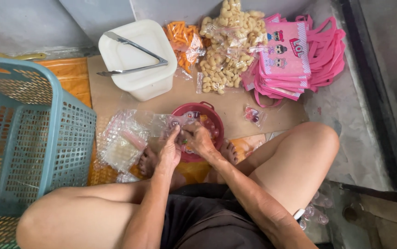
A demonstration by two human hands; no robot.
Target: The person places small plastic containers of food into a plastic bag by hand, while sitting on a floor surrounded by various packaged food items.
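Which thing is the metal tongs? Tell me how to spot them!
Find the big blue plastic basket on the left. Just right of it stands a square white plastic tub. The shiny metal tongs lie across its lid: the only silver, V-shaped thing there.

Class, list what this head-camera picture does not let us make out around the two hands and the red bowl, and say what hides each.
- Small item pinched between left hand and right hand: too small, covered by fingers.
- Contents of red bowl: mostly hidden by both hands and a clear bag.
- Inside of white tub: closed lid with metal tongs lying across.
- Blue basket: cut off by left edge.
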